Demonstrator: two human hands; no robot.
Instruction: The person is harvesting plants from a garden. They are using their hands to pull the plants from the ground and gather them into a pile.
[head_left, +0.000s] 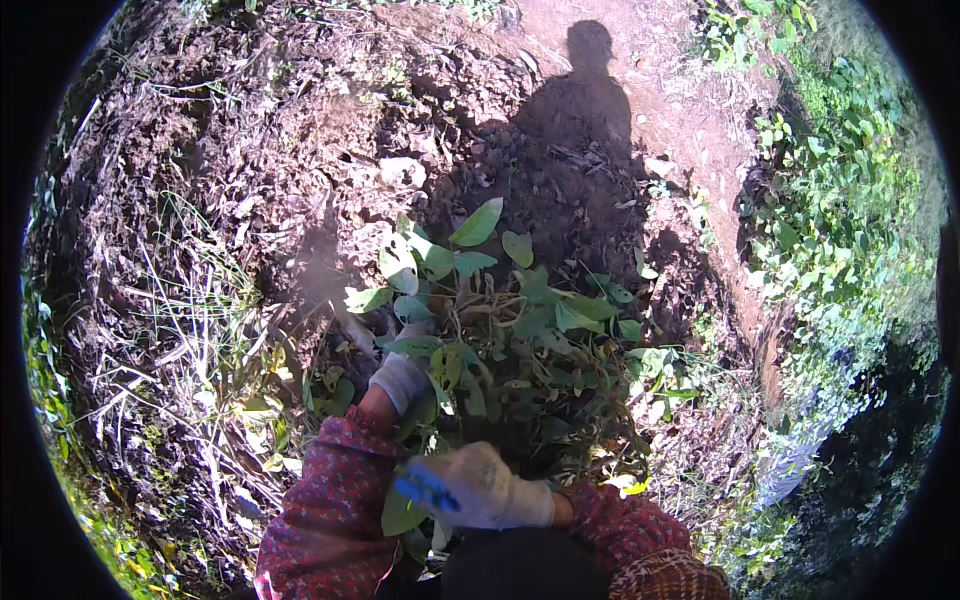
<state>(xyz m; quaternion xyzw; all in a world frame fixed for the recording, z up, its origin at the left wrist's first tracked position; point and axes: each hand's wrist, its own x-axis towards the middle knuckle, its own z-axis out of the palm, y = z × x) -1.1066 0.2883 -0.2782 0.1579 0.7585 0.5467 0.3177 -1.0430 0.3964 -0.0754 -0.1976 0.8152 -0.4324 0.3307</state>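
Note:
My left hand (403, 374), in a white work glove, reaches into a leafy green plant (529, 319) in front of me. Leaves cover its fingers, so whether it grips the stems does not show. Close to my body my right hand (480, 480), also gloved, is closed around a blue tool handle (427, 486). Motion blurs this hand and the tool, and no blade can be made out. A large green leaf (401, 514) hangs just below the blue handle. The plant carries broad leaves, some yellowing, with dry brownish stems and pods in its middle.
Dry leaf litter (247, 142) covers the sunlit ground on the left, with grass and dry stalks (187, 300) nearer. A bare dirt path (697, 112) runs along the right, beside dense green foliage (832, 202). My shadow (581, 112) falls ahead.

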